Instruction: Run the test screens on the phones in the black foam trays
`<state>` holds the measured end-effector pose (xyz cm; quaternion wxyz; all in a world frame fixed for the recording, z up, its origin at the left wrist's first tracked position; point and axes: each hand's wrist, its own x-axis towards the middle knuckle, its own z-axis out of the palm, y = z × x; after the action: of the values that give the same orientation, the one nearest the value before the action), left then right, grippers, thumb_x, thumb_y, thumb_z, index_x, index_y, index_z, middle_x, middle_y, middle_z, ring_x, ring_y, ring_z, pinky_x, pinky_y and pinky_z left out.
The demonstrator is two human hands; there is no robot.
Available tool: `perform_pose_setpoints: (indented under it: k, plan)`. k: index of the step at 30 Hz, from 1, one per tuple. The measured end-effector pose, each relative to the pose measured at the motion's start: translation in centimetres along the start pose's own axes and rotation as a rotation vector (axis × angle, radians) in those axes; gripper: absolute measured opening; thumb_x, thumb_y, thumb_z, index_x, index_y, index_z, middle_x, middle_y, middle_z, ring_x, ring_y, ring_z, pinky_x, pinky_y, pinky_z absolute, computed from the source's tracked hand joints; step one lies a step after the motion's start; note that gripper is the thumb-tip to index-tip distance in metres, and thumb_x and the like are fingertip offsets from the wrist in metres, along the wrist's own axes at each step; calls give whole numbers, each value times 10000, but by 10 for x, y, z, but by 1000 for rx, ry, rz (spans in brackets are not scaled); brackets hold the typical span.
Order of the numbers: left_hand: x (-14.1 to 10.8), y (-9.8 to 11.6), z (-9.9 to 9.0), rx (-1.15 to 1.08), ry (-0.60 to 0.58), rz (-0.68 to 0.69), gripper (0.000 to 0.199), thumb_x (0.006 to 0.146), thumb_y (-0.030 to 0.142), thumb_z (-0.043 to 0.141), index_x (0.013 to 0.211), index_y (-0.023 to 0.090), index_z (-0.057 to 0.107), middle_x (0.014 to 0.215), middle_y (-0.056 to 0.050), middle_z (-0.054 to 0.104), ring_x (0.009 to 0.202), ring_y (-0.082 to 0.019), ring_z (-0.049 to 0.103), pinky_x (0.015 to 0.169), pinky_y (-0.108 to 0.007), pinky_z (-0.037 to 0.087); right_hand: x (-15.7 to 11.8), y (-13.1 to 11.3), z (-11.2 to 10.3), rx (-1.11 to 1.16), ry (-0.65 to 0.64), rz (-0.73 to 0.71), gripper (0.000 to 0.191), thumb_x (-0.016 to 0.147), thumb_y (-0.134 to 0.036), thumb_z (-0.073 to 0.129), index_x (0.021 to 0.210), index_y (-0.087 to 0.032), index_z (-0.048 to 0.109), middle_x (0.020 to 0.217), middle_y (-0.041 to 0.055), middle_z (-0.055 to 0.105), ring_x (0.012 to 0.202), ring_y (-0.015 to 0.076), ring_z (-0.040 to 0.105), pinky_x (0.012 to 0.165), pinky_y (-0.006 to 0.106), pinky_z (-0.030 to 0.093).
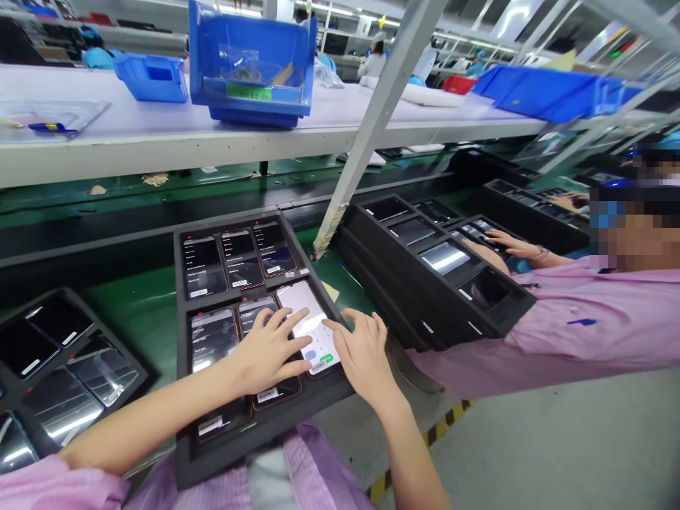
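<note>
A black foam tray [183, 397] holds several phones in two rows. Most of their screens are dark with a white text menu, such as the phone at the upper left [205, 265]. The phone at the lower right [305, 319] shows a white screen with a keypad and a green button. My left hand [273, 347] is spread over the lower middle phone [276, 393], its fingertips reaching onto the white-screen phone. On that phone's right edge, my right hand [361, 347] has its index finger extended and the others loosely bent. Neither hand holds anything.
Another tray of phones [127, 347] lies at the left. Stacked black trays [393, 276] stand at the right, beside a co-worker in a pink sleeve [563, 312]. A metal post [372, 113] rises behind my tray. Blue bins [252, 64] sit on the shelf [132, 156] above.
</note>
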<state>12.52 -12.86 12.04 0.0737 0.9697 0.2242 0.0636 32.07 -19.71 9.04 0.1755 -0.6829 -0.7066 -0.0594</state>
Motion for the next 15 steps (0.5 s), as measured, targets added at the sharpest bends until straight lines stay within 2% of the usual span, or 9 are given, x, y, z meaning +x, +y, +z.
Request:
perform_pose_setpoints:
  k: [6, 15]
  plan:
    - [-1, -1, 1, 10, 17, -18, 410, 912, 482, 337, 1131, 239, 582, 1393, -136, 390, 1179, -341, 399, 898, -515, 318, 18, -6, 4, -26, -16, 31, 369, 928, -233, 294, 1064, -250, 637, 1101, 111, 496, 1089, 240, 437, 1003, 531, 248]
    - [0, -1, 0, 3, 6, -29, 392, 907, 472, 362, 1125, 234, 585, 1389, -141, 391, 1178, -344, 395, 898, -528, 323, 20, -7, 9, -26, 19, 37, 357, 920, -230, 312, 1003, -245, 658, 1100, 104, 512, 1087, 238, 442, 1009, 529, 241]
